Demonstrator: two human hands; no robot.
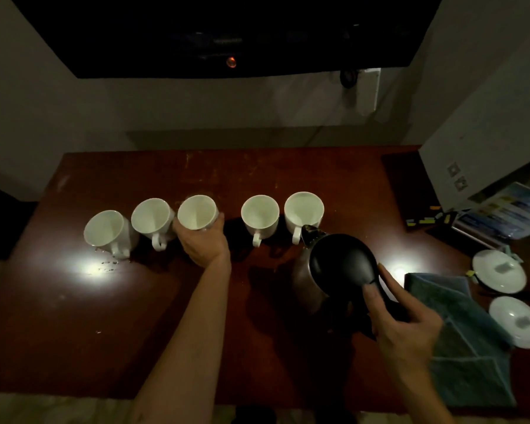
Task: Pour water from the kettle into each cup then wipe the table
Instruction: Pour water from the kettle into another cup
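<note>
Several white cups stand in a row across the dark red table [172,316]. My left hand [203,244] grips the middle cup [197,212] from the near side. To its left are two cups [151,215] [104,231]; to its right are two more [260,213] [303,209]. My right hand [404,325] holds the black handle of the steel kettle [340,267], thumb on the black lid. The kettle's spout points at the rightmost cup, just below its rim. A folded teal cloth [459,341] lies on the table right of the kettle.
Water droplets [107,266] lie on the table near the leftmost cup. Two white lids [499,270] [516,321] sit at the right edge beyond the cloth. A stack of booklets [502,212] and a white box [484,142] fill the far right corner. A dark screen [227,32] hangs on the wall behind.
</note>
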